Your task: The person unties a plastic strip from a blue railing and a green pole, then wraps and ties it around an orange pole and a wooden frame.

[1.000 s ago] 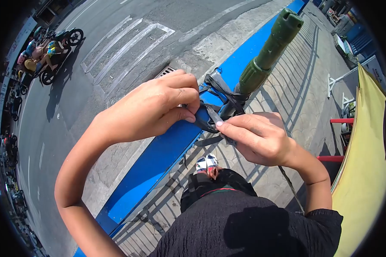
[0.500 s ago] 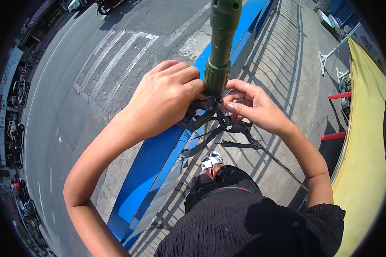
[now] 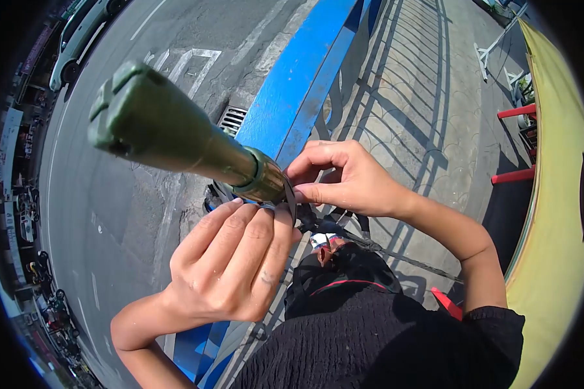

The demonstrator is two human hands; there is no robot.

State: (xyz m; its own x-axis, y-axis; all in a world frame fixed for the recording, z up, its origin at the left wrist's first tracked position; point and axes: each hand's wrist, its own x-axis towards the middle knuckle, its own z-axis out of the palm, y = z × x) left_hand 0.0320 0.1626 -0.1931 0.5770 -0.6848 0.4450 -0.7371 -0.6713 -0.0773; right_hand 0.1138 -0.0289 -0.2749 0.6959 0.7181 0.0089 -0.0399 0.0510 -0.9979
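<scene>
A thick green pole [image 3: 182, 136] leans toward the upper left, its wider ridged end close to the camera. Around its lower end, near the blue rail [image 3: 298, 71], runs a dark, flat strip [image 3: 292, 200]. My left hand [image 3: 230, 266] is closed on the near side of the pole, fingers together at the strip; its fingertips are partly hidden. On the right, my right hand [image 3: 350, 178] pinches the strip's edge between thumb and curled fingers. Below the hands hangs a tangle of black strips [image 3: 324, 223], mostly covered by them.
A dark cord [image 3: 409, 259] runs from the tangle toward the lower right. Left of the rail lies a road with a car [image 3: 84, 39] and a drain grate [image 3: 232, 119]. A paved walkway [image 3: 428, 97] and yellow cloth [image 3: 558, 194] are on the right.
The pole has gone from nearly upright in view to leaning left. My left hand has moved down and turned to the pole's near side; my right hand has shifted slightly left. A car has appeared on the road.
</scene>
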